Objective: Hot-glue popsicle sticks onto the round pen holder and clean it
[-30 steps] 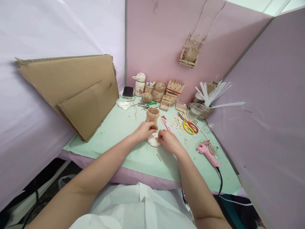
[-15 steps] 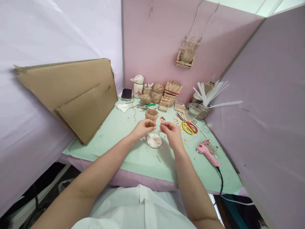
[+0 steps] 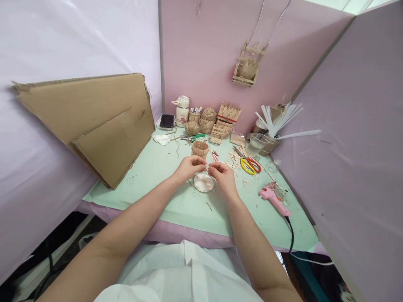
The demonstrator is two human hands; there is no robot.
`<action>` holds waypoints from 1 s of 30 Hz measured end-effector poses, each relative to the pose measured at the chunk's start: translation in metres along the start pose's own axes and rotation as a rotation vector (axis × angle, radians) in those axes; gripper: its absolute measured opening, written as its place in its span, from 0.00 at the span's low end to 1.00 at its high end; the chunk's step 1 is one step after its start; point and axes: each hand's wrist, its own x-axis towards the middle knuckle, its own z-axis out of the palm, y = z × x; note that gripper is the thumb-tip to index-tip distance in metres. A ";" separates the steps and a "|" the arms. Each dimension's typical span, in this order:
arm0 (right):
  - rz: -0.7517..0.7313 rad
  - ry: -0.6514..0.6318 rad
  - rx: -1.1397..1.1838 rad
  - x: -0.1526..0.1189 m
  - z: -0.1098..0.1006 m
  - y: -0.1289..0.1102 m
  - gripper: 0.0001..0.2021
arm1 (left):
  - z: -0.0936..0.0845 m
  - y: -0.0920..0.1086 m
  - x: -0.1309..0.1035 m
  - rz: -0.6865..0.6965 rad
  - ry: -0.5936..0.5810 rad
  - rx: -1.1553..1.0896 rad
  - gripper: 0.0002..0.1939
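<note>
My left hand [image 3: 191, 165] and my right hand [image 3: 222, 173] meet almost fingertip to fingertip above a small round white dish [image 3: 203, 183]. The fingers of each are pinched together, and between them shows something tiny and pale, too small to name. Just behind my left hand stands a small brown scalloped cup [image 3: 200, 149]. Beyond my right hand, a pink-handled tool [image 3: 215, 157] and pale wooden sticks [image 3: 233, 158] lie on the green tabletop.
Yellow-and-red-handled scissors [image 3: 251, 165] and a pink glue gun [image 3: 273, 199] lie to the right. A cardboard panel [image 3: 103, 130] leans at the left. Along the back are a white bottle [image 3: 182, 113], a twine ball [image 3: 192, 128] and a clear plastic cup [image 3: 256, 144].
My right hand has moved slightly left, bringing its fingertips nearer to those of my left hand. A pale stick now shows beyond my right hand. The view has shifted slightly.
</note>
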 end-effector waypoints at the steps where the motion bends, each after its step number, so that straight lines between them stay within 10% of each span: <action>1: -0.011 0.004 -0.023 0.000 0.000 0.000 0.10 | 0.000 0.000 0.000 -0.006 0.002 -0.002 0.07; 30: -0.132 -0.068 -0.255 0.001 -0.001 0.003 0.08 | -0.001 -0.013 0.001 0.078 -0.045 0.203 0.18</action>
